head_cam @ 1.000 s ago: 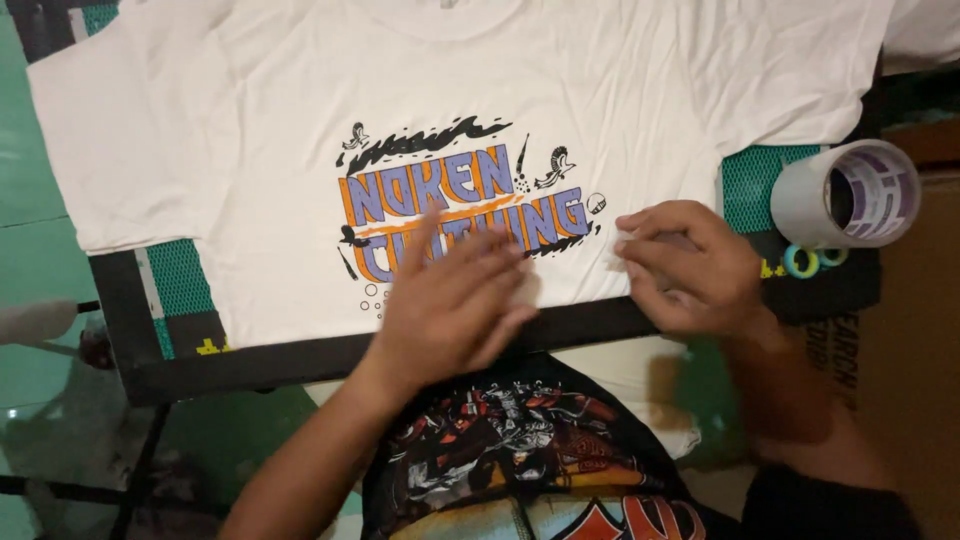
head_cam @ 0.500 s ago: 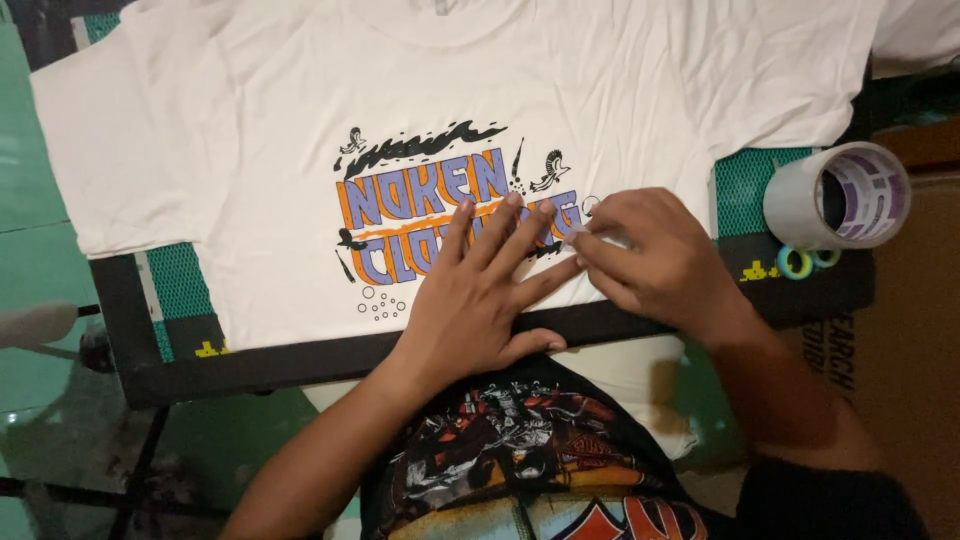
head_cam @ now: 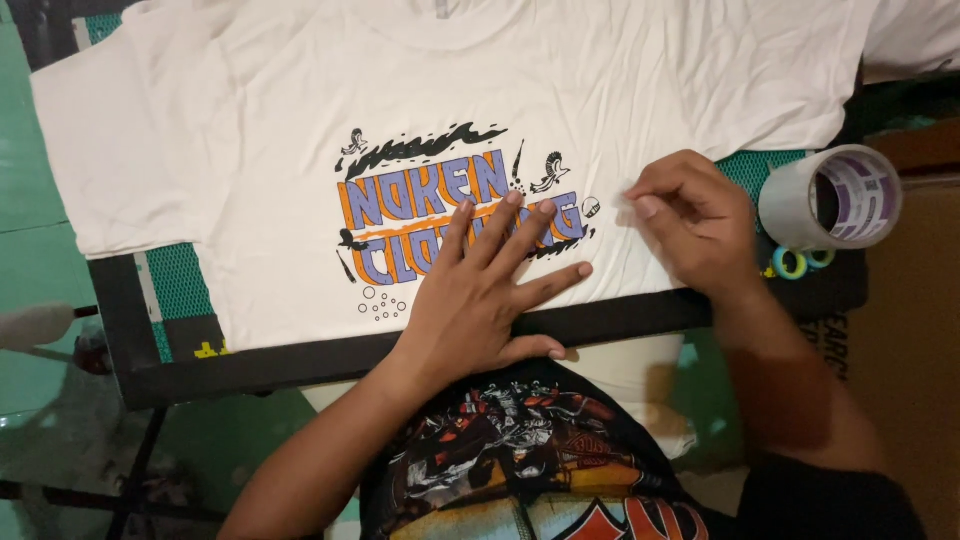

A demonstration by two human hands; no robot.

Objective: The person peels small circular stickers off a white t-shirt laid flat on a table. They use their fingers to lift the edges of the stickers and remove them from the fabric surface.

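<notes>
A left hand [head_cam: 487, 290] lies flat, fingers spread wide, on the lower right part of the purple, orange and black print [head_cam: 455, 215] at the centre of a white T-shirt [head_cam: 300, 120], holding nothing. Just right of the print, the right hand [head_cam: 690, 220] rests on the shirt with fingers curled and fingertips drawn narrowly together at a small fold of cloth; whether anything is pinched there cannot be told.

The T-shirt lies face up over a black-edged board [head_cam: 600, 318] with a green grid mat [head_cam: 180, 280]. Below the print, the shirt's hem hangs over the board's near edge, against the person's dark patterned shirt [head_cam: 520, 450]. Left of the print, one sleeve overhangs the board's left edge, and a bare strip of mat shows under it.

Well right of the print, past the right hand, a large roll of clear tape [head_cam: 830, 197] stands at the board's right edge, with two small rings [head_cam: 800, 262], one blue, one green, touching its base. Above and left of the print the cloth lies open and smooth, with no objects on it.
</notes>
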